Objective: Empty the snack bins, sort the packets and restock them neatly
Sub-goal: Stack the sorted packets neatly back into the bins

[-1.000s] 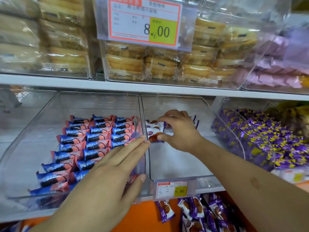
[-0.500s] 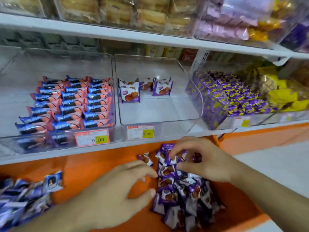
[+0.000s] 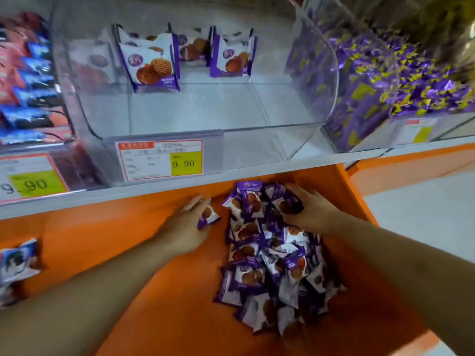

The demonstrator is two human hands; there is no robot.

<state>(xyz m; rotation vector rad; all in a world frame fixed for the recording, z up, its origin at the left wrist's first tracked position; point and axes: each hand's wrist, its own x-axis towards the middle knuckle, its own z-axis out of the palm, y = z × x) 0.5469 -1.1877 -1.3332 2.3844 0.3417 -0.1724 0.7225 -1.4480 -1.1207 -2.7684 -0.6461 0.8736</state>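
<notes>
A heap of purple-and-white biscuit packets (image 3: 272, 260) lies on the orange ledge (image 3: 108, 242) below the bins. My left hand (image 3: 186, 227) holds one stray packet (image 3: 209, 215) at the heap's left edge. My right hand (image 3: 308, 210) grips a packet (image 3: 288, 204) at the heap's top right. Above, the clear middle bin (image 3: 205, 109) holds a few upright packets (image 3: 151, 64) of the same kind in a row at its back.
A bin of blue and red packets (image 3: 28, 80) stands at the left, a bin of purple-and-yellow sweets (image 3: 385, 80) at the right. Price tags (image 3: 160, 159) front the bins. A few blue packets (image 3: 18, 260) lie on the ledge's far left. Pale floor shows at the right.
Both hands came down from the middle bin to the heap on the orange ledge. The view tilted down and moved closer. Each hand has taken hold of a packet.
</notes>
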